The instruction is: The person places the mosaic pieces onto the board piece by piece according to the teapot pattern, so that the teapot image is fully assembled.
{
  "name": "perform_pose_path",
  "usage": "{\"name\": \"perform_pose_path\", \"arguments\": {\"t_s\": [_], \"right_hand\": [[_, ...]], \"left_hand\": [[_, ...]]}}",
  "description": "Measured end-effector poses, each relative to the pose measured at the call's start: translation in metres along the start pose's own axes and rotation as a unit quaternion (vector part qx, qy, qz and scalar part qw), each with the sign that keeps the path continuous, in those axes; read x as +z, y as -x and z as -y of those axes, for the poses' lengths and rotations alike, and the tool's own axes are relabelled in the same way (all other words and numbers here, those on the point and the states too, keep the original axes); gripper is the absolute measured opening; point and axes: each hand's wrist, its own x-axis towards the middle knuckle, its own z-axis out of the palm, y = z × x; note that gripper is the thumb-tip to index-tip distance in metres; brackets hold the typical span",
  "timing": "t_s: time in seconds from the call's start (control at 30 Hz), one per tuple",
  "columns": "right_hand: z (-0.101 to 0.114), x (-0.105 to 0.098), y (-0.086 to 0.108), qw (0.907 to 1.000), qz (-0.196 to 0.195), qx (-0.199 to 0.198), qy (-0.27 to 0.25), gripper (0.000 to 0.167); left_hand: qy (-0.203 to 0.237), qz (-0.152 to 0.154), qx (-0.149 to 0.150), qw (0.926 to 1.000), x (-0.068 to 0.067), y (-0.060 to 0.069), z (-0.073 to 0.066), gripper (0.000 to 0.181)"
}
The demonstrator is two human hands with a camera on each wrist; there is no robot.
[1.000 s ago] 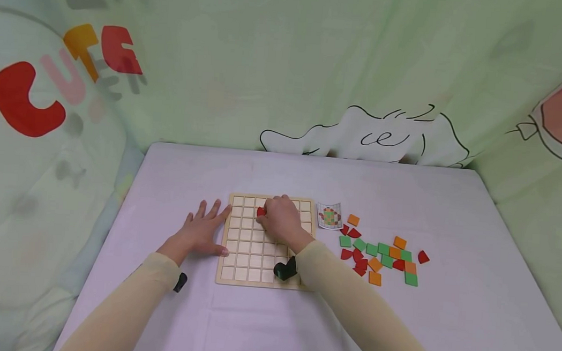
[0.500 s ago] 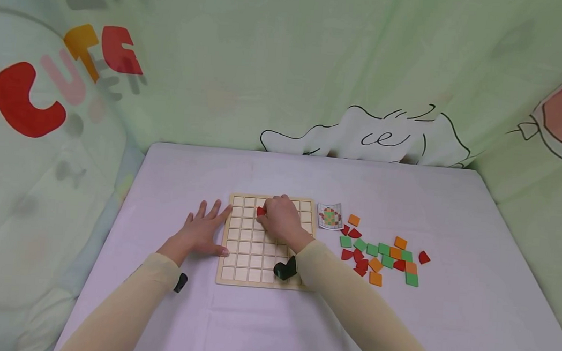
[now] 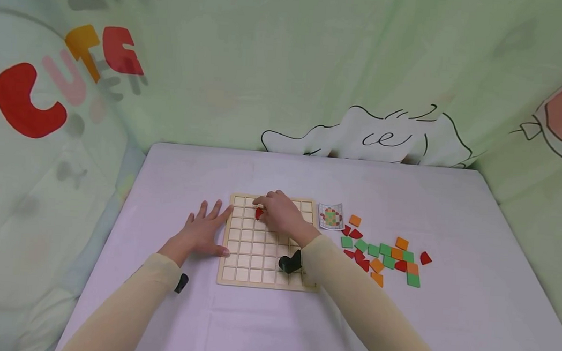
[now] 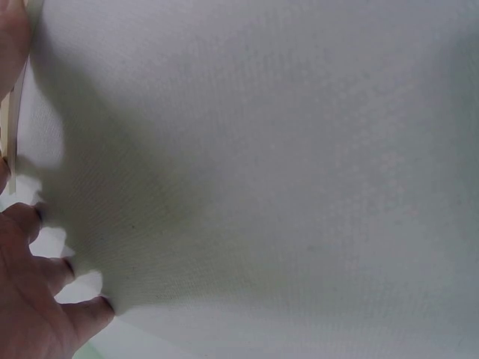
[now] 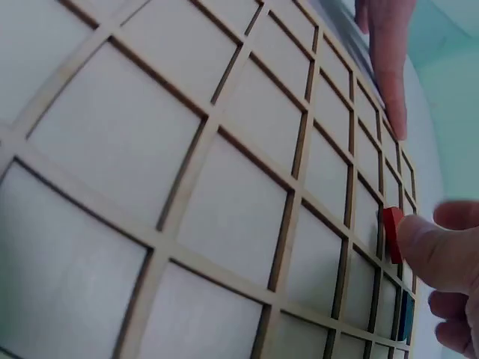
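Touching red piece (image 3: pixel 259 214) with thumb of right hand (image 3: pixel 282 214), upper middle of grid board (image 3: pixel 256 261), lower centre of frame; can't tell if pinched. Left hand (image 3: pixel 202 232) splayed, grasping nothing, at board's left edge. Risk: uneven thumb push could leave piece crooked; lifting left hand might let board slide.

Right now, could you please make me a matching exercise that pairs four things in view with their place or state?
1. left hand
2. right hand
3. picture card
4. grid board

A. beside the board's right edge
B. wooden, divided into squares
C. thumb at a red piece
D. fingers spread, at the board's left edge

Pairs: 1-D, 2-C, 3-A, 4-B
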Motion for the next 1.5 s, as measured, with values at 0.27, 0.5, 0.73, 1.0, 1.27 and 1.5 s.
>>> {"name": "perform_pose_path", "arguments": {"t_s": [0.27, 0.5, 0.73, 1.0, 1.27, 1.5], "right_hand": [[-0.002, 0.002, -0.002, 0.9986, 0.012, -0.041, 0.032, 0.019], [-0.003, -0.002, 0.0, 0.9995, 0.011, -0.02, 0.021, 0.018], [-0.004, -0.001, 0.0, 0.9995, 0.001, -0.014, 0.027, 0.014], [-0.007, -0.002, -0.001, 0.9993, 0.001, -0.026, 0.026, 0.018], [-0.013, -0.006, -0.001, 0.9983, 0.022, -0.043, 0.034, 0.035], [-0.013, -0.009, 0.001, 0.9983, 0.024, -0.047, 0.025, 0.035]], "left_hand": [[0.001, -0.001, -0.001, 1.0, 0.0, 0.0, -0.002, 0.112], [-0.004, 0.0, 0.002, 1.0, 0.001, 0.0, -0.002, 0.112], [-0.007, -0.003, 0.001, 1.0, 0.001, 0.0, -0.002, 0.112], [-0.008, -0.002, 0.001, 1.0, -0.001, 0.0, -0.002, 0.112], [-0.007, 0.002, -0.002, 1.0, -0.004, 0.001, -0.003, 0.111], [-0.006, -0.001, -0.005, 1.0, 0.0, 0.0, -0.001, 0.112]]}}
